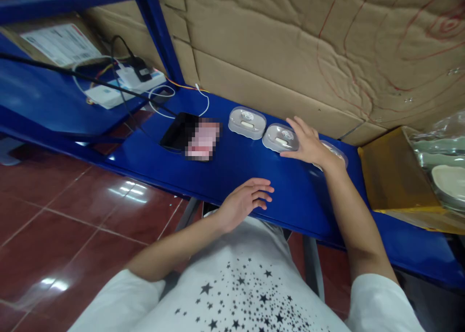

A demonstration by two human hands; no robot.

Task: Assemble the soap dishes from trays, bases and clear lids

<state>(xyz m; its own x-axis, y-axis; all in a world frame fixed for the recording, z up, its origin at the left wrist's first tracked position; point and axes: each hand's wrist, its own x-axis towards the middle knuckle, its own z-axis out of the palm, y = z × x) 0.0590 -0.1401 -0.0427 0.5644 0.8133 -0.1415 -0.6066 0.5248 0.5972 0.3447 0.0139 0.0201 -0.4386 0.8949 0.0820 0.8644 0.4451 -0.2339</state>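
Observation:
Three small plastic boxes with clear lids and pale bar-shaped grips lie in a row on the blue table (232,172): the left box (247,122), the middle box (279,139) and the right box (336,151). My right hand (307,143) spans the right end of the middle box, its thumb at the front edge and fingers spread toward the back. Whether the fingertips press on it, I cannot tell. My right wrist partly hides the right box. Above the table's front edge, my left hand (247,203) holds nothing, with its fingers apart and slightly curled.
An open cardboard carton (392,172) with wrapped, wavy-edged dishes (441,160) stands at right. To the left are a black tray (178,133), a blurred pink item (203,140), and a power strip (112,92) with cables. Cardboard (261,46) walls the back.

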